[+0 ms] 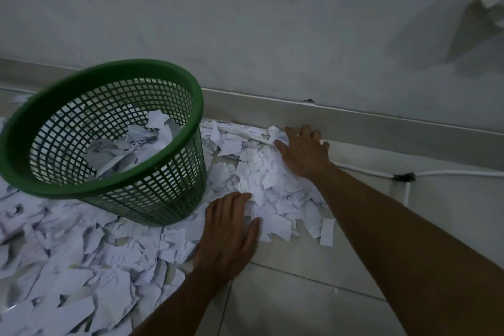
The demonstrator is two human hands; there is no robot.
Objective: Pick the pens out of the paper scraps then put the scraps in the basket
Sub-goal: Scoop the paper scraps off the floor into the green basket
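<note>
A green plastic mesh wastebasket [114,144] stands tilted on the pale tiled floor [313,294] at the left, its round rim toward the camera and a heap of torn white paper already lying inside it. Around its base and across the lower left of the floor spreads a thick litter of torn white paper scraps [81,267], many bearing faint printed lines. Just right of the basket, the person's left hand [229,232] lies palm-down on the edge of the scraps, its fingers straight and close together, pressing flat on the paper and gripping nothing. Beyond its fingertips rises a denser mound of scraps [261,183] that fills the space between the 2 hands. At the far side of that mound, close to the grey skirting board [381,128], the right hand [302,150] also rests palm-down with its fingers spread and relaxed on the paper, holding nothing. A long thin white stick-like object [240,132] lies among the scraps along the skirting, running from behind the basket toward the right hand's thumb; whether it is a pen cannot be told. Further right, a white cable [450,172] trails along the floor by the wall, joined at a dark clip [405,177]. Both bare forearms reach in from the lower right, under a plain grey wall [245,22].
</note>
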